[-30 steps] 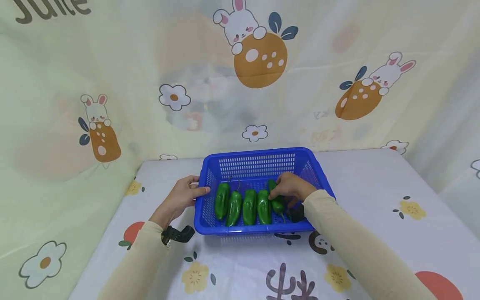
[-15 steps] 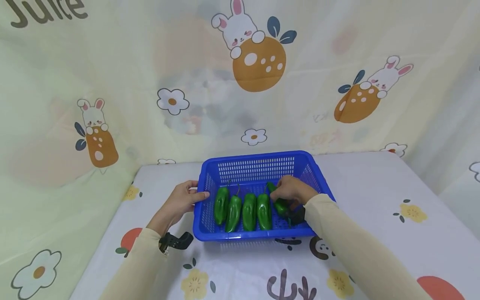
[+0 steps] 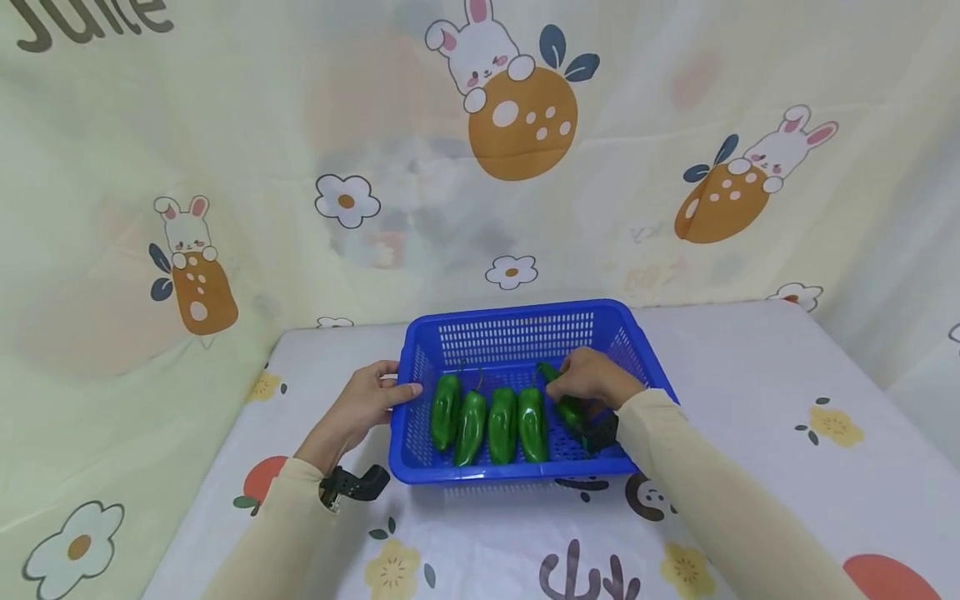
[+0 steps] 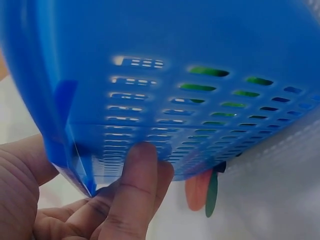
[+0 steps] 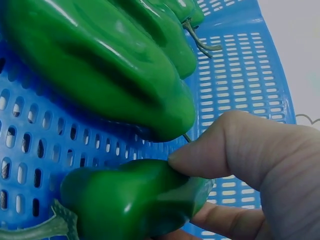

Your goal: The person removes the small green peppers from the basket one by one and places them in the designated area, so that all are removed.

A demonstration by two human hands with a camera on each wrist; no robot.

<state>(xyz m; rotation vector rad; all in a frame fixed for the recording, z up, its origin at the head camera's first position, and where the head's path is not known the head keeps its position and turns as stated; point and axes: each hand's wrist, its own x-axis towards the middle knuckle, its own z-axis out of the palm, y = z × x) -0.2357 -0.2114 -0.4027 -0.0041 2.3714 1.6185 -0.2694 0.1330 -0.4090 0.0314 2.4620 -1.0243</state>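
Note:
In the head view a blue plastic basket point(image 3: 480, 475) stands on the table. My left hand point(image 3: 362, 407) grips its left side, thumb over the rim; in the left wrist view its fingers point(image 4: 135, 190) press the slotted wall from outside. Several glossy green peppers point(image 3: 471, 427) lie side by side inside, stems mostly at the far end. My right hand point(image 3: 596, 377) pinches the rightmost green pepper point(image 5: 125, 200), which lies slanted in the basket apart from the row. In the right wrist view its stem points away from the hand. The wrist camera hides part of it in the head view.
A white printed tablecloth point(image 3: 465, 542) covers the table around the basket. Behind it hangs a patterned curtain point(image 3: 420, 250) with rabbits and flowers. A black wrist camera point(image 3: 356, 483) sits on the left wrist near the basket's front left corner.
The right hand has shifted slightly right with the pinched pepper, which now slants more and lies farther from the row. The left hand keeps its grip on the basket.

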